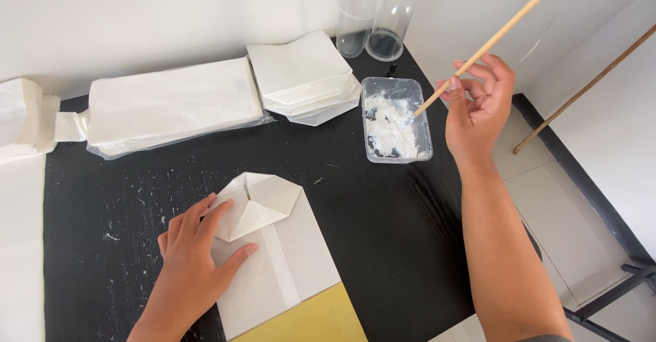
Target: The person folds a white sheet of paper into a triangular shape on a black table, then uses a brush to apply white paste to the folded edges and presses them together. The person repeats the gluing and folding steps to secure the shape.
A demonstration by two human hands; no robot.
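My left hand [195,256] lies flat on a white paper bag [280,246] that rests on the black table [383,226], fingers spread over its folded bottom flaps. My right hand [478,106] holds a thin wooden stick [488,45] between the fingers, raised at a slant. The stick's lower tip dips into a clear plastic tray [396,118] of white paste. A yellow sheet [311,321] sits under the bag's near end.
A wrapped pack of white paper [167,103] and a stack of folded white bags [304,75] lie at the back. Two clear plastic cups [372,21] stand by the wall. More white paper [24,116] sits at the far left. A wooden rod [588,89] leans on the right.
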